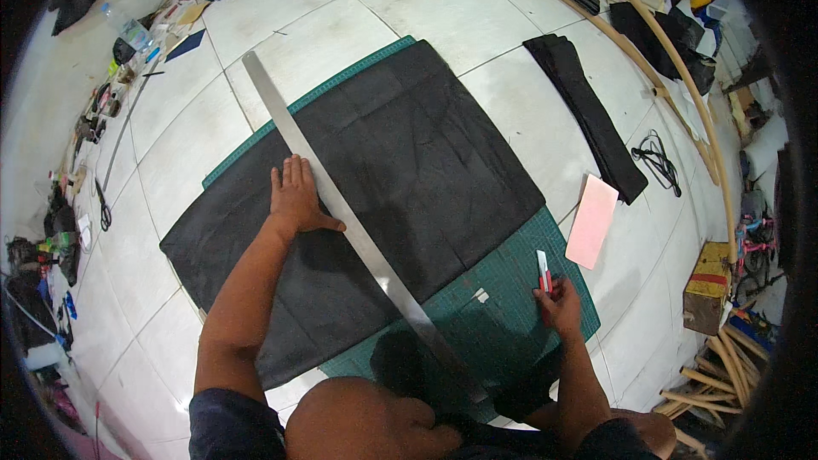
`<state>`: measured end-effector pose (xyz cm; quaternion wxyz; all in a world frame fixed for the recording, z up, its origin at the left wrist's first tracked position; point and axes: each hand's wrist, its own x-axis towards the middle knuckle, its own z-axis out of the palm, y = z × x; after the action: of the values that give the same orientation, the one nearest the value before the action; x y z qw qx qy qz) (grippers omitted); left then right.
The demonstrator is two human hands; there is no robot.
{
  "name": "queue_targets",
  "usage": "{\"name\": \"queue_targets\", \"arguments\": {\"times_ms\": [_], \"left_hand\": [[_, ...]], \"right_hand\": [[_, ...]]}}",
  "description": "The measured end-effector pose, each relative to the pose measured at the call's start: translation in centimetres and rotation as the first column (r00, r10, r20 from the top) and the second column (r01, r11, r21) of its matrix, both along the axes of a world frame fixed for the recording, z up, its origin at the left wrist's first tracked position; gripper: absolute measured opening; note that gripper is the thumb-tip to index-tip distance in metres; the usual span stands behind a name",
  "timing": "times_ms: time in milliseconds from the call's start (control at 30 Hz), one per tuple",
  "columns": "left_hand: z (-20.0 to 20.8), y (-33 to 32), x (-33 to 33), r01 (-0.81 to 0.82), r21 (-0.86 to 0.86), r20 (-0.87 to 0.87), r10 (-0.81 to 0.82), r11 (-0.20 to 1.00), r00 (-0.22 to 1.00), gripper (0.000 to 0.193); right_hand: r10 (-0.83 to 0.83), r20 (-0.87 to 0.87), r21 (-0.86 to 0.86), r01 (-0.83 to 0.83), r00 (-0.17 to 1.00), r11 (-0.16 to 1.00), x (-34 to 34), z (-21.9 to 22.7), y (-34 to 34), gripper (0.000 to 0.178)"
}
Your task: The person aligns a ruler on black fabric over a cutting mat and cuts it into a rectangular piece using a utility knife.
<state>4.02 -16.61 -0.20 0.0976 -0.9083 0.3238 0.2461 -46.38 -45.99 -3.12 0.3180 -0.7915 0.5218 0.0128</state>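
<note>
A long steel ruler [375, 261] lies slantwise across a large sheet of black fabric [434, 153]. My left hand [298, 200] rests flat beside it, fingers spread on the fabric and ruler edge, the thumb reaching over the metal. Under the fabric is a green cutting mat [520, 273], its near right part and a far strip showing. In my right hand [562, 307] is a red utility knife [544, 271], its blade pointing away from me above the mat, right of the ruler. A small white piece [482, 295] sits on the mat.
A pink card [591, 221] lies just right of the mat, near a folded black cloth strip [588, 119] and a coil of black cord [656, 163]. Scissors [103, 204] are on the tiled floor at left. Wooden poles [673, 94] and a yellow box [707, 290] line the right.
</note>
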Motion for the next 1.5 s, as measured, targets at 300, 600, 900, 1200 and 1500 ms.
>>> {"name": "queue_targets", "arguments": {"times_ms": [300,600,900,1200,1500], "left_hand": [[1.2,-0.4,0.3,0.023,0.109,0.013,-0.025,0.994,1.0,0.16],[-0.1,0.2,0.6,0.005,0.024,-0.019,-0.005,1.0,1.0,0.16],[0.0,0.2,0.6,0.039,0.037,-0.043,-0.038,0.999,0.998,0.156],[-0.2,0.6,0.6,0.044,0.021,-0.028,-0.043,0.999,0.999,0.155],[0.4,0.1,0.4,0.008,0.07,0.004,-0.009,0.997,1.0,0.153]], "right_hand": [[-0.186,0.273,0.333,0.089,0.944,0.939,21.5,10.2,3.6,0.043],[0.667,0.052,0.137,-0.667,0.744,0.733,42.3,4.3,13.9,0.041],[0.658,0.085,0.064,-0.663,0.748,0.746,52.0,2.3,18.5,0.036],[0.686,0.089,0.099,-0.692,0.722,0.715,52.5,2.3,18.2,0.033],[0.703,0.058,0.245,-0.692,0.709,0.679,45.1,2.5,17.7,0.032]]}}
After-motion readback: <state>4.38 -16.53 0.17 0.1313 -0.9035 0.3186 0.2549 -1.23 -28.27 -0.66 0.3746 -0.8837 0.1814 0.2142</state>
